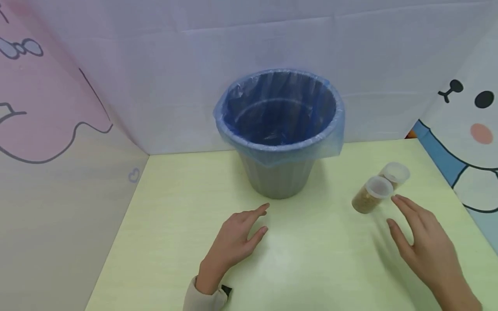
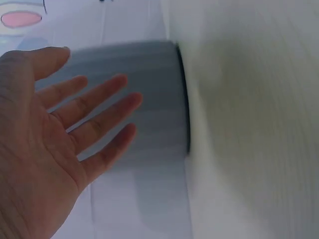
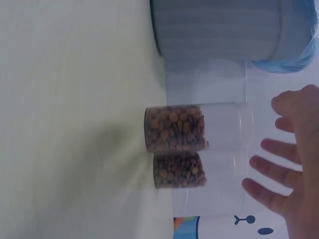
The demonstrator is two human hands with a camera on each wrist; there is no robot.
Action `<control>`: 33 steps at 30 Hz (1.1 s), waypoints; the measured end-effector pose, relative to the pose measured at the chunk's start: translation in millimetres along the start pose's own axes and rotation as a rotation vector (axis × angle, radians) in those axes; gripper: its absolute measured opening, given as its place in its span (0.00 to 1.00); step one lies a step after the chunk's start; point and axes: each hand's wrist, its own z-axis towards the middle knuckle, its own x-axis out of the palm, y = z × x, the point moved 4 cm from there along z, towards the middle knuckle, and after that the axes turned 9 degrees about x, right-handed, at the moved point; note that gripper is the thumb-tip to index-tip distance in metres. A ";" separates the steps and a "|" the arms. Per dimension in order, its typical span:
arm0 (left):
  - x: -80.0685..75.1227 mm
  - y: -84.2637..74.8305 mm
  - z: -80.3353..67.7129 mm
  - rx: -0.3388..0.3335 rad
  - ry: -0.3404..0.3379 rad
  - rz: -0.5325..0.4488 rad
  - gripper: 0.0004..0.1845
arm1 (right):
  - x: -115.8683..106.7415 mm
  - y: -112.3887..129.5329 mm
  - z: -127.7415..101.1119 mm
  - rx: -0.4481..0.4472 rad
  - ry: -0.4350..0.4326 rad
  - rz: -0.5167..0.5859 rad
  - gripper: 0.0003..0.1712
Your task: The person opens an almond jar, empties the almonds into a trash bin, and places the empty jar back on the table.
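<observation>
One left hand (image 1: 233, 239) and one right hand (image 1: 430, 248) make two. There are two transparent cylindrical jars (image 1: 371, 195), brown pellets (image 3: 174, 129) too numerous to count, one grey waste bin (image 1: 278, 179), one blue plastic liner (image 1: 280, 146), one tabletop (image 1: 311, 263) and one visible sleeve (image 1: 200, 299).

No words, numbers or brands can be read in any view. The one sign that shows is a small heart outline (image 1: 134, 175) on the pale wall panel (image 1: 66, 224) toward nine o'clock in the head view. The two clear jars (image 1: 365, 200), between three and four o'clock, show no legible print, though soft focus could hide fine lettering.
</observation>
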 end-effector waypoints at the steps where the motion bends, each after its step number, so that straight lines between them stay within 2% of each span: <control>1: 5.7 -2.3 4.7 0.001 0.034 -0.022 0.31 | 1.4 -0.1 2.1 0.020 -0.003 0.013 0.38; 4: 21.5 -9.8 18.8 0.017 0.126 -0.053 0.31 | 5.7 -1.8 6.7 0.080 -0.001 0.014 0.33; 7: 34.4 -17.0 34.8 0.060 0.175 -0.051 0.30 | 9.5 -5.5 11.8 0.131 0.015 -0.005 0.36; 11: 47.1 -23.1 54.6 0.115 0.198 -0.042 0.30 | 15.2 -10.5 17.6 0.186 0.033 -0.011 0.39; 18: 66.3 -28.3 81.1 0.166 0.255 -0.052 0.30 | 22.9 -13.3 18.6 0.215 0.009 -0.032 0.35; 26: 79.3 -33.3 109.3 0.166 0.292 -0.063 0.32 | 29.5 -14.8 21.9 0.210 -0.061 -0.022 0.32; 33: 83.3 -38.1 123.8 0.153 0.301 -0.108 0.33 | 36.4 -15.3 28.1 0.211 -0.109 0.041 0.34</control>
